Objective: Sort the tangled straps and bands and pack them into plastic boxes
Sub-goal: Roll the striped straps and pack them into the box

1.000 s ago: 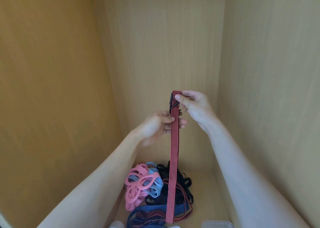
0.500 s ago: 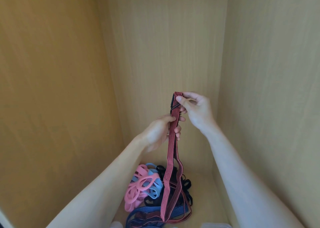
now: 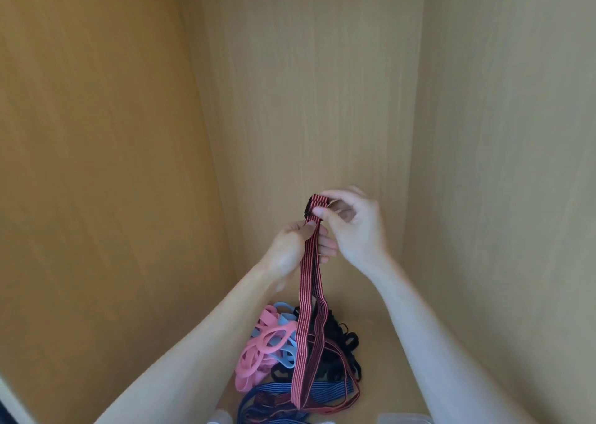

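Observation:
A red-and-black striped strap (image 3: 304,320) hangs doubled in the air over the shelf floor. My right hand (image 3: 353,227) pinches its folded top end, where a dark buckle shows. My left hand (image 3: 296,249) grips the strap just below, fingers curled round both runs. Under the hands lies a tangled pile: pink bands (image 3: 258,352), light blue bands (image 3: 285,346), black straps (image 3: 338,349) and a blue striped strap (image 3: 267,398).
Wooden cupboard walls (image 3: 306,101) close in on the left, back and right. The rim of a clear plastic box (image 3: 403,419) shows at the bottom edge, right of the pile, with a white object (image 3: 221,417) to the left.
The strap was one straight run a second ago; now it hangs as a doubled loop. Both hands have dropped slightly and the loop's lower end has lifted nearer the pile's front.

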A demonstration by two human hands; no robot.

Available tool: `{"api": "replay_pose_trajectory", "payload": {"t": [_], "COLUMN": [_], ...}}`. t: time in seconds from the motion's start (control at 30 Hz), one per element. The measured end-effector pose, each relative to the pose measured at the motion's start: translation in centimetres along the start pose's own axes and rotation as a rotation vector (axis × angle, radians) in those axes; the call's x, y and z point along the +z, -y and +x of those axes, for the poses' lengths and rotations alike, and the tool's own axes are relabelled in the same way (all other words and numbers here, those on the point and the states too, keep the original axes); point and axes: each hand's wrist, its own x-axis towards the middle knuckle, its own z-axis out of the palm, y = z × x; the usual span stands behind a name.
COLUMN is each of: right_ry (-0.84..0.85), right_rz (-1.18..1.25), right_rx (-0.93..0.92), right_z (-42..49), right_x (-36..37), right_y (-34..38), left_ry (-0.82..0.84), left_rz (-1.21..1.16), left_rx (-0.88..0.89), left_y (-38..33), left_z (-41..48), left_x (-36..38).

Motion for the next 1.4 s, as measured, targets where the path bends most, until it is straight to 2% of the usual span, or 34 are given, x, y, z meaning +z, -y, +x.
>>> {"api": "replay_pose_trajectory", "payload": {"t": [0.13, 0.3, 0.43, 0.67, 0.8, 1.0, 1.1, 1.27, 1.4], "right_ry": [0.072, 0.032, 0.049, -0.023, 0.036, 0.294, 0.335, 0.329, 0.395], "right_rz": [-0.061, -0.097, -0.157, -0.341, -0.426, -0.433, -0.418, -0.378, -0.367], "right_rx": [-0.099, -0.208, -0.207, -0.340, -0.385, -0.233, -0.185, -0.085, -0.118], "right_z": [-2.8, -4.1, -4.2, -4.3, -4.9, -4.8, -5.0, -5.2, -5.1], "right_x": [0.7, 0.9, 0.6, 0.4, 0.5, 0.1, 0.0, 0.1, 0.0], "right_y": [-0.7, -1.8, -2.5, -2.1, -1.8, -1.0, -0.7, -0.7, -0.8], "left_ry": [-0.044, 0.034, 0.035, 0.036, 0.046, 0.067, 0.052, 0.073, 0.101], "left_rz": [-0.046, -0.206, -0.389, -0.608, -0.531, -0.266, -0.193, -0.258, -0.307], "left_rx": [0.029, 0.049, -0.028, -0.142, -0.153, -0.162, -0.154, -0.177, -0.197], "left_y": [0.1, 0.0, -0.1, -1.0, -1.2, -1.0, -1.1, -1.1, -1.0], "left_z": [0.2, -0.2, -0.4, -1.2, -1.1, -1.4, -1.5, -1.6, -1.8], "left_x": [-0.6, -0.2, -0.1, 0.2, 0.1, 0.3, 0.4, -0.1, -0.4]}}
